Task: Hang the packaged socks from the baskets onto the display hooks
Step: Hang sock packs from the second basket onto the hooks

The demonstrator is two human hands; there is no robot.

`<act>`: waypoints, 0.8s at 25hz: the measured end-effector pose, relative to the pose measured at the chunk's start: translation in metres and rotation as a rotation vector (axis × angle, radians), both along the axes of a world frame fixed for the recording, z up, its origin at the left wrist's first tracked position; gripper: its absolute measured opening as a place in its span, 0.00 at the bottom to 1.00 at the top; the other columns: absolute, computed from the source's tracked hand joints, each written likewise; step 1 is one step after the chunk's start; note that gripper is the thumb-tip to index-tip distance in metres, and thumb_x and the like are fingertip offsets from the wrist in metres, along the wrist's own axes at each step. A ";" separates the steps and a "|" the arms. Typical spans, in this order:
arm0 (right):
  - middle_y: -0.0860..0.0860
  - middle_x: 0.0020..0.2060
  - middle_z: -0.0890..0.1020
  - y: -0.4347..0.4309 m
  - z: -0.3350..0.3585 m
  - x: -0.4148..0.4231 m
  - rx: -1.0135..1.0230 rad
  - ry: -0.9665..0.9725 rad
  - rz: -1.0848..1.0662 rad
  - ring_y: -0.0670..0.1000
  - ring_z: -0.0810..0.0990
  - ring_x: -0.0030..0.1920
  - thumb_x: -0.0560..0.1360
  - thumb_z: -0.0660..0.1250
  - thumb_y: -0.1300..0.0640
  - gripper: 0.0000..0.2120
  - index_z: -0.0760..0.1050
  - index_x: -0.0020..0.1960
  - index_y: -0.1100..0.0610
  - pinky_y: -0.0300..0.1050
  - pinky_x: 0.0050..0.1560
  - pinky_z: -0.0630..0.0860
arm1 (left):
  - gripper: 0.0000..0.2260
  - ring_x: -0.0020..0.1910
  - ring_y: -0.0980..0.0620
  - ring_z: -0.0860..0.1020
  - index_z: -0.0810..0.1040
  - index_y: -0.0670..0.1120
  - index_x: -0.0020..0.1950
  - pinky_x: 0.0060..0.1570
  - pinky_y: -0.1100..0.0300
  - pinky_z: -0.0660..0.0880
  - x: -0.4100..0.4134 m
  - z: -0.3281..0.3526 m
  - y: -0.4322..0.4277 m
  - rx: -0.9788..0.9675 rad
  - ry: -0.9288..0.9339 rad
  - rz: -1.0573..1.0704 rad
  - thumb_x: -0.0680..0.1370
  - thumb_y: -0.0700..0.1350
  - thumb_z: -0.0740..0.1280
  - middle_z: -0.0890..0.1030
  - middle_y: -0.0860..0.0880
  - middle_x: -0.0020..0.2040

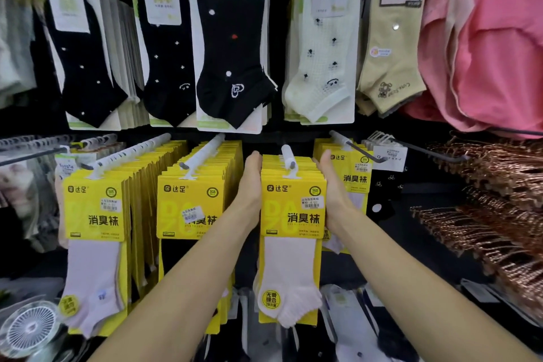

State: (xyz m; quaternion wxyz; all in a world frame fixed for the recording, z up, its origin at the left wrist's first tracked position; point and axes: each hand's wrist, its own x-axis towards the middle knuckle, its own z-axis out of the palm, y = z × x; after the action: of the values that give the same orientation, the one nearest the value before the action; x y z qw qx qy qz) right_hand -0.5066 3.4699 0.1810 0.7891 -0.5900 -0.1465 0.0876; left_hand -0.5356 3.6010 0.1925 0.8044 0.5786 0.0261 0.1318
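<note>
Squaring the load is, in my judgement, the step in hand. Your left hand [250, 185] and right hand [333, 185] lie flat against the two sides of the stack of yellow-carded sock packs [293, 209]. The fingers are straight and grip nothing; the stack is pressed between your palms. It hangs on the white-sleeved display hook [289, 157] at the centre of the lower row, with the front pack near the hook's tip.

Recommendations:
- Press evenly from both sides so the cards line up edge to edge.
- Push the stack back along the hook with both palms together. One palm leading would likely fan the cards.
- Check each hanger tab before you let go. Those behind the front card are hidden.

Count:
- Lower row: four yellow-carded stacks. One is between your hands, and to its left are the far-left stack [94, 209] and the mid-left stack [188, 206]. The right-side stack [357, 176] is partly behind your right hand.
- Upper row: five front packs. Three are black sock packs [232, 38], one is a pale green pack [320, 73] and one is a beige pack [392, 67].
- Hands: two.
- Baskets: none in view.
- Packs per stack: cannot be counted.
</note>
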 end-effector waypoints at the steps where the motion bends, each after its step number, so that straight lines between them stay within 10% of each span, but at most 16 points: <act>1: 0.47 0.36 0.86 0.000 -0.002 0.001 -0.004 -0.002 -0.001 0.48 0.85 0.38 0.75 0.48 0.31 0.30 0.81 0.29 0.40 0.52 0.48 0.77 | 0.22 0.40 0.50 0.76 0.74 0.55 0.28 0.48 0.53 0.74 0.001 -0.002 0.001 -0.009 -0.008 0.009 0.79 0.58 0.53 0.77 0.52 0.34; 6: 0.45 0.46 0.85 -0.009 -0.017 -0.009 0.039 -0.079 0.024 0.47 0.84 0.48 0.69 0.49 0.26 0.26 0.80 0.47 0.38 0.51 0.51 0.79 | 0.27 0.36 0.63 0.82 0.83 0.62 0.34 0.30 0.69 0.77 -0.015 -0.023 -0.003 0.138 -0.105 -0.037 0.81 0.59 0.47 0.84 0.59 0.36; 10: 0.49 0.63 0.77 0.000 -0.031 -0.020 -0.032 -0.220 -0.072 0.48 0.78 0.61 0.66 0.61 0.27 0.40 0.62 0.72 0.46 0.54 0.61 0.75 | 0.22 0.60 0.54 0.77 0.69 0.49 0.70 0.54 0.60 0.77 -0.022 -0.035 -0.007 0.102 -0.208 -0.053 0.80 0.57 0.53 0.77 0.50 0.64; 20: 0.46 0.59 0.78 -0.003 -0.042 -0.028 -0.193 -0.375 -0.081 0.39 0.78 0.57 0.73 0.61 0.44 0.22 0.66 0.66 0.46 0.37 0.54 0.76 | 0.18 0.54 0.59 0.79 0.68 0.44 0.68 0.48 0.69 0.75 -0.037 -0.045 -0.006 0.386 -0.353 -0.021 0.78 0.42 0.61 0.79 0.53 0.57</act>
State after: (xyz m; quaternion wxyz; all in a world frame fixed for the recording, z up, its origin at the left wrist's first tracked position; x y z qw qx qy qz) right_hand -0.5349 3.4668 0.1386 0.6909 -0.6741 -0.2578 -0.0417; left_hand -0.5728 3.5951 0.1477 0.6728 0.6896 -0.1463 0.2248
